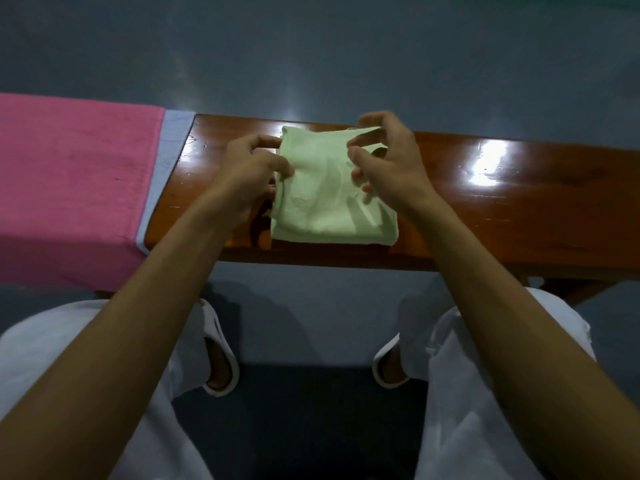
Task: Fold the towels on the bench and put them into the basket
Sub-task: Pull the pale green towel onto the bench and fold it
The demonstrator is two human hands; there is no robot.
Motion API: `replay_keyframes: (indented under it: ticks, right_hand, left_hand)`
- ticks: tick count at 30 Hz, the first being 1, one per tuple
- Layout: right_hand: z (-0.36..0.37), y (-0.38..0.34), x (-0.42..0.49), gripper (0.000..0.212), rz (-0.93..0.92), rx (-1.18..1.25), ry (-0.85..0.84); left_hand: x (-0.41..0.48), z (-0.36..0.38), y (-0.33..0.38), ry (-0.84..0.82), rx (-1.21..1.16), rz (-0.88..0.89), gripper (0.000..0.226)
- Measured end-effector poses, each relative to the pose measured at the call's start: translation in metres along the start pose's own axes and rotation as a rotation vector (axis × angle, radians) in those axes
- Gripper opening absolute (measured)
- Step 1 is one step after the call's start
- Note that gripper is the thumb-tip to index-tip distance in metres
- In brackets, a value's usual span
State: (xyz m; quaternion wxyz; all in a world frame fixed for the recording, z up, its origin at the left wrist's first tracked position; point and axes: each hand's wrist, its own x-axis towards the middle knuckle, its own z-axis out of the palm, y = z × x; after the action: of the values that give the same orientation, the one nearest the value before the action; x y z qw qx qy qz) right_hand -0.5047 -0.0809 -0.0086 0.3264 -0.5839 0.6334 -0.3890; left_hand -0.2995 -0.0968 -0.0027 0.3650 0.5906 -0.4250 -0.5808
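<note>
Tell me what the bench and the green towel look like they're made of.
Bench: looks like wood, reddish-brown under a glossy varnish; darker grain streaks show and bright glare patches sit on it. Green towel: soft cloth, perhaps terry or microfibre, matte; it lies folded in limp layers with a faintly fuzzy surface.

Bare bench (519, 188) right of towel (329, 202)

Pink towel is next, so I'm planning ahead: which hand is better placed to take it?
Left. The left hand grips the green towel at its left edge, nearest the pink towel; the right hand pinches its far right corner, farther off.
</note>
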Motion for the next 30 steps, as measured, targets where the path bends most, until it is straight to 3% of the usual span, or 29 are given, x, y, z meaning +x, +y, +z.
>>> replay_keyframes:
  ticks: [6,10,13,15,17,19,25,30]
  right_hand:
    - [0.007,0.001,0.003,0.037,-0.057,-0.046,0.131]
    - [0.016,-0.002,0.002,0.039,-0.22,-0.229,0.244]
    - [0.022,0.003,0.001,0.054,-0.22,-0.512,0.149]
    - [0.03,0.008,-0.002,0.063,-0.131,-0.653,-0.021]
    - [0.039,0.017,-0.005,0.072,-0.079,-0.798,-0.193]
    - [0.043,0.028,-0.005,0.076,-0.114,-0.919,-0.271]
    - [0.04,0.039,-0.001,0.074,-0.11,-0.912,-0.237]
    - [0.027,0.045,0.009,0.073,0.02,-0.831,-0.151]
  left_hand:
    - [0.015,-0.009,-0.025,0.206,0.455,0.082,0.044]
    - [0.019,0.004,-0.031,0.344,0.78,0.543,0.041]
    - [0.018,0.023,-0.031,0.183,0.928,0.791,0.047]
    - [0.018,0.035,-0.037,0.046,1.039,0.773,0.056]
    - [0.021,0.042,-0.048,-0.065,1.121,0.649,0.064]
    - [0.026,0.045,-0.055,-0.087,1.194,0.568,0.069]
    - [0.033,0.042,-0.06,0.026,1.268,0.467,0.083]
    - [0.038,0.031,-0.059,0.082,1.233,0.413,0.085]
